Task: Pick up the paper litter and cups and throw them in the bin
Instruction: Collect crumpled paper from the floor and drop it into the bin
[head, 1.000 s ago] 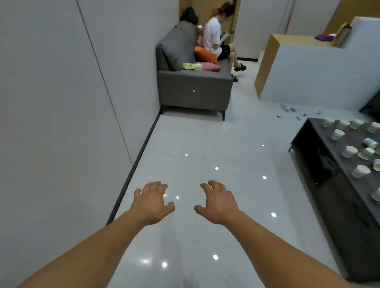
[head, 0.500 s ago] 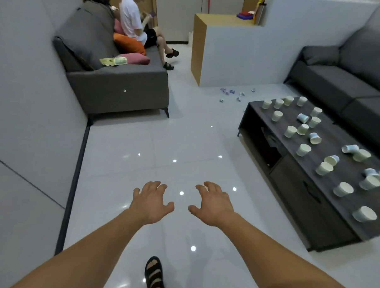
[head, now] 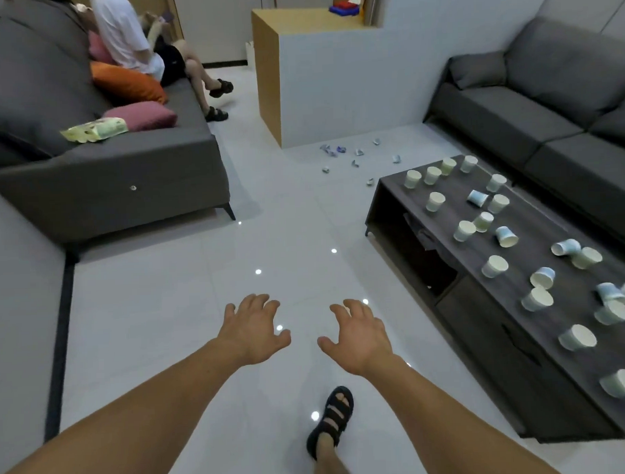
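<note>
A lounge or sitting room: a grey sofa (head: 124,165) with cushions (head: 128,82) stands ahead-left of the left grip (head: 252,331). A dark sofa (head: 548,122) and a low bench (head: 528,257) carrying paper cups (head: 494,266) stand right of the right grip (head: 357,336), over glossy tiled floor (head: 165,313).

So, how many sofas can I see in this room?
2. The left sofa stands along the left wall, a person sitting at its far end. The right sofa stands at the right, beyond the coffee table. Others may be out of view.
</note>
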{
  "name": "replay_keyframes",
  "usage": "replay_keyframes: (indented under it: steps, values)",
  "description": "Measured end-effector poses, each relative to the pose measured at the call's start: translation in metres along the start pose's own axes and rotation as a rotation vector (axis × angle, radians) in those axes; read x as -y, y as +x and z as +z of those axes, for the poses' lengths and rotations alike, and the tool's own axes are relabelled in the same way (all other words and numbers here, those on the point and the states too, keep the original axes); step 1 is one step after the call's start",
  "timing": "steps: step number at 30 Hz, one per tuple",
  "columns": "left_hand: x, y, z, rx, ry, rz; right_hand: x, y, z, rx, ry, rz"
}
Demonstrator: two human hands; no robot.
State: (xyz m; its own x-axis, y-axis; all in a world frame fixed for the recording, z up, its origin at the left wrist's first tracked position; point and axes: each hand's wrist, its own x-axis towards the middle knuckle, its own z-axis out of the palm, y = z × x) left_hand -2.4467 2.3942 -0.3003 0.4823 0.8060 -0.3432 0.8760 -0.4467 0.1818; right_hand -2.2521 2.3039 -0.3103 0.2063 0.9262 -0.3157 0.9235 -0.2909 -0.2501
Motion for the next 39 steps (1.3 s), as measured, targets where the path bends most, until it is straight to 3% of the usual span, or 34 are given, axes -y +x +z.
replay_keyframes:
  steps: [10, 17, 28, 39]
  values:
    - [-0.018, 0.217, -0.098, -0.072, -0.027, -0.058, -0.041, 0.219, -0.104, -0.058, 0.008, -0.056]
    - [-0.005, 0.359, -0.144, -0.027, -0.054, -0.06, -0.066, 0.348, -0.141, -0.007, 0.011, 0.004]
    - [0.018, 0.625, -0.256, -0.031, -0.013, 0.133, -0.079, 0.576, -0.24, -0.107, 0.002, 0.159]
    - [-0.009, 0.853, -0.318, -0.006, 0.038, 0.222, -0.142, 0.787, -0.305, -0.069, 0.05, 0.205]
